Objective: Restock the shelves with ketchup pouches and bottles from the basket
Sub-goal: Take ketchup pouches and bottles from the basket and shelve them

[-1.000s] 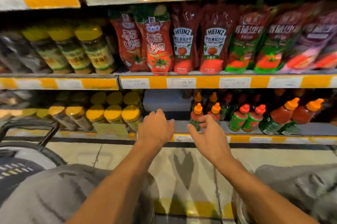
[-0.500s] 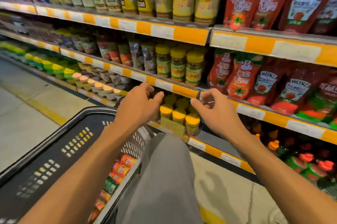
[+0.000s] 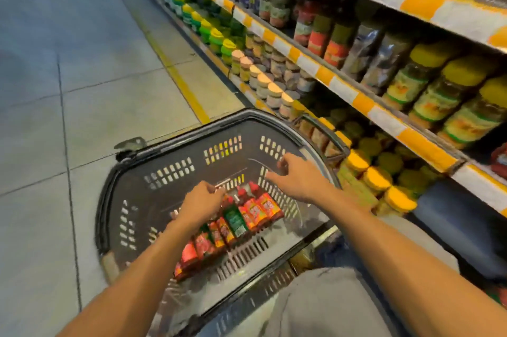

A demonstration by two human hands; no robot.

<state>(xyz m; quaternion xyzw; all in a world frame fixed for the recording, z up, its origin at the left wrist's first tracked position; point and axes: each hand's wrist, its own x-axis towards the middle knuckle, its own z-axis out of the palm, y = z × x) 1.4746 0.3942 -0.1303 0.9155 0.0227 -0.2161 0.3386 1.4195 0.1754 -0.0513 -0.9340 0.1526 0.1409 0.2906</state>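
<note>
A black plastic basket [image 3: 170,169] stands on the floor in front of me. Along its bottom lies a row of several red and green ketchup bottles and pouches [image 3: 233,220]. My left hand [image 3: 201,203] reaches down into the basket, fingers loosely curled just above the left end of that row, holding nothing that I can see. My right hand [image 3: 297,178] hovers over the basket's right side, fingers spread and relaxed, empty. The shelves [image 3: 343,88] with orange and white price strips run along the right.
Jars with yellow lids [image 3: 375,178] fill the low shelf right beside the basket; more jars and packets stand on the shelf above. A yellow line [image 3: 178,77] runs along the tiled floor at the left. My grey-clad knee [image 3: 329,301] is at the bottom.
My view has swung from the ketchup shelves down and left to the basket. Both hands have come away from the shelf edge and dropped over the basket, the left one lowest.
</note>
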